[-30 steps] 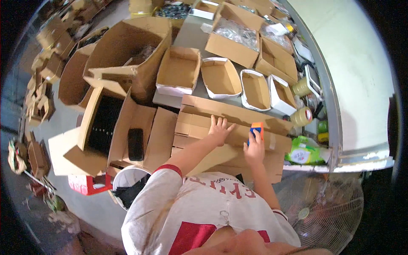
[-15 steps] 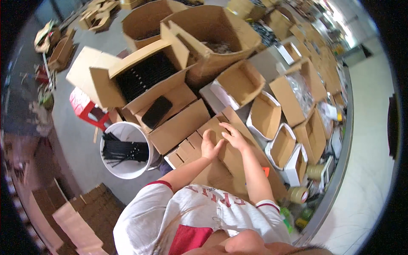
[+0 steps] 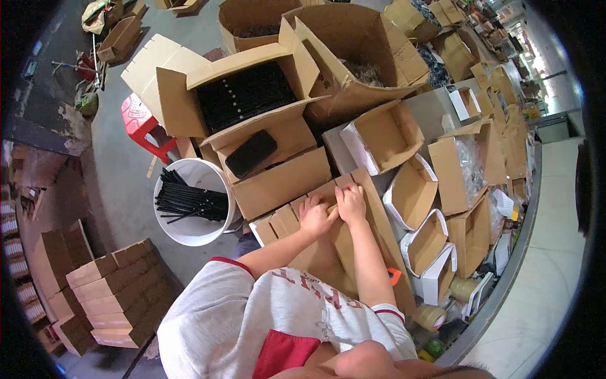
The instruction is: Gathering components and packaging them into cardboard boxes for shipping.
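A flattish brown cardboard box (image 3: 338, 252) with slotted flaps lies in front of my body. My left hand (image 3: 317, 216) is on its far part, fingers bent and closed against the flap edge. Right beside it, my right hand (image 3: 350, 203) has its fingers curled over the same flap, the two thumbs close together. My fingertips are partly hidden behind the cardboard. Just beyond my hands stands an open carton (image 3: 278, 189) packed with rows of black pieces, and a separate black bundle (image 3: 251, 153) rests on its near flap.
To the left, a white bucket (image 3: 165, 228) holds black rods, near a red stool (image 3: 136, 120). Open white-edged small boxes (image 3: 410, 192) stand to the right, with tape rolls (image 3: 430, 318) nearer me. Big cartons (image 3: 360, 38) stand at the back; stacked cardboard (image 3: 117, 297) sits lower left.
My fingers were spread over the cardboard; now both hands have curled onto its flap. The view has shifted, so the surroundings appear moved rightward.
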A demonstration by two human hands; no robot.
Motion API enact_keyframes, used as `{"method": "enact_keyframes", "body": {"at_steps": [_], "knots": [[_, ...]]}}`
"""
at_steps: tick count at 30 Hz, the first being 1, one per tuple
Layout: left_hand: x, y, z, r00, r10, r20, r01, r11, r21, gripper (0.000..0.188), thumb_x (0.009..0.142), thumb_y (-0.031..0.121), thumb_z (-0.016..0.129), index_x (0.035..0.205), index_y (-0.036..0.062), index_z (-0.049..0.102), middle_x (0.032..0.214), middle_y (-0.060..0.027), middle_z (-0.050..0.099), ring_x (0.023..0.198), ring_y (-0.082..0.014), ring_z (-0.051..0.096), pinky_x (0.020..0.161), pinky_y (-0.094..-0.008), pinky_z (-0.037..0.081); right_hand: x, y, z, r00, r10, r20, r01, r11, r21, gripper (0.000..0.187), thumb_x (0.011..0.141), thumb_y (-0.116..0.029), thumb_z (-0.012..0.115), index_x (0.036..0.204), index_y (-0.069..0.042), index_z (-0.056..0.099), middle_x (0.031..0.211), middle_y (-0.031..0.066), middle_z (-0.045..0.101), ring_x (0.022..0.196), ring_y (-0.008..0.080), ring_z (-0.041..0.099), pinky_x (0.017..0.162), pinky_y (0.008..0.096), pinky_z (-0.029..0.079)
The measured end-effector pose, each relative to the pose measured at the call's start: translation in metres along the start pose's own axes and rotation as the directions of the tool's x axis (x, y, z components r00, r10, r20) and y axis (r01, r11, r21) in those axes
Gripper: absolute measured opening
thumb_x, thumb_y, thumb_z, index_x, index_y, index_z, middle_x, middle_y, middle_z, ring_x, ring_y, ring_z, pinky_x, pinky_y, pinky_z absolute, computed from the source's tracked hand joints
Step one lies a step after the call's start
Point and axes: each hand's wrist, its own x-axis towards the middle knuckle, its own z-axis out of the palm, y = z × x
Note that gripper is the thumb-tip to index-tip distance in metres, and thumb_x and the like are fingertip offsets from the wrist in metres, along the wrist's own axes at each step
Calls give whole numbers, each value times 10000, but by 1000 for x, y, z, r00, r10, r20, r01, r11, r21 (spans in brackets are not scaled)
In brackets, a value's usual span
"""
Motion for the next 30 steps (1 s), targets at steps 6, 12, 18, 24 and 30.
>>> {"method": "enact_keyframes", "body": {"at_steps": [6, 12, 18, 24, 30], "knots": [[7, 16, -17, 995, 20, 103, -39, 982, 187, 426, 878, 484, 505, 985, 145, 741, 1417, -184, 377, 1310, -400, 277, 1086, -520, 178, -3, 7, -1, 996, 36, 87, -41, 998, 57, 275, 913, -253, 517, 897, -27, 673, 1132, 173, 592, 1041, 354, 511, 924, 430, 399], [4, 24, -27, 987, 127, -102, -146, 967, -208, 214, 820, 227, 664, 967, 71, 676, 1055, -166, 600, 997, -363, 552, 859, -445, 441, -101, -41, -99, 879, 460, -126, -471, 879, -80, 436, 860, -362, 607, 1220, -121, 553, 1199, 218, 515, 1153, 386, 449, 966, 492, 362], [30, 10, -19, 969, 161, 185, -108, 959, -263, 203, 828, 203, 670, 898, 14, 693, 850, -182, 668, 814, -334, 632, 740, -407, 497, -199, -60, -143, 463, 870, 172, -794, 493, -356, 607, 782, -460, 650, 1298, -185, 484, 1186, 274, 524, 1127, 406, 496, 962, 464, 393], [45, 13, -33, 928, 129, 348, 7, 931, -364, 206, 837, 197, 685, 897, 1, 668, 822, -127, 673, 756, -225, 629, 696, -371, 493, -187, -66, -131, 798, 602, -35, -598, 797, 88, 484, 654, -190, 815, 971, -72, 469, 940, 181, 579, 824, 362, 572, 710, 420, 454], [57, -11, -33, 715, 192, 672, 497, 537, -682, 591, 953, 598, 330, 982, 93, 635, 981, -15, 633, 934, -174, 570, 905, -300, 414, -110, -64, -107, 985, 169, -13, -155, 926, 343, 577, 672, -149, 773, 1135, -83, 436, 1052, 198, 585, 953, 375, 596, 807, 421, 484]]}}
